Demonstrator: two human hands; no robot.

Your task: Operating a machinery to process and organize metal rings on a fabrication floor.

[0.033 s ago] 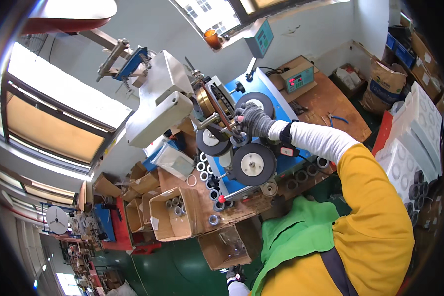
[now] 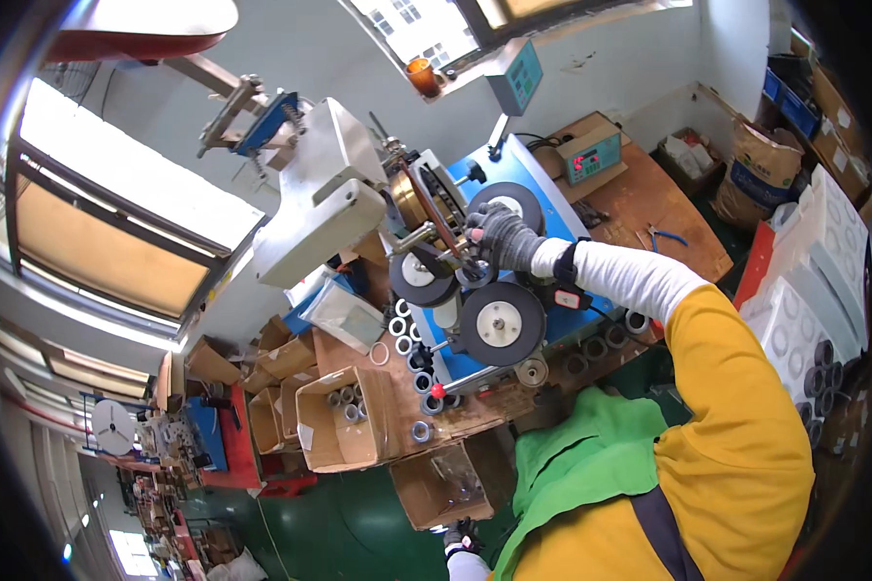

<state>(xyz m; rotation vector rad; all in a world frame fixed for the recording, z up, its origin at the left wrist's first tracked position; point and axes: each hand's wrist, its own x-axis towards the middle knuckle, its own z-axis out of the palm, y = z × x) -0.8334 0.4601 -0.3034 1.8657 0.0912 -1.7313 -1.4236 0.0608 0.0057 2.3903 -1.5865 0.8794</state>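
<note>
My right hand [image 2: 506,238], in a grey glove with bare fingertips, reaches into the middle of a winding machine [image 2: 419,198]. Its fingers curl closed beside the brass-coloured ring and a small ring-shaped part between the rollers; what they grip is hidden. Around it sit black rollers with white hubs, one roller [image 2: 499,324] just below the hand and another roller [image 2: 510,205] above. My left hand [image 2: 461,535], in a dark glove, hangs low beside a cardboard box [image 2: 419,491]; its fingers are too small and dark to read.
Several wound rings [image 2: 421,432] lie along the bench edge. An open cardboard box [image 2: 325,441] there holds more rings. On the wooden bench [image 2: 683,198] are a control box [image 2: 594,158] with a red display and blue-handled pliers [image 2: 667,235]. White trays [image 2: 794,320] stand at the right.
</note>
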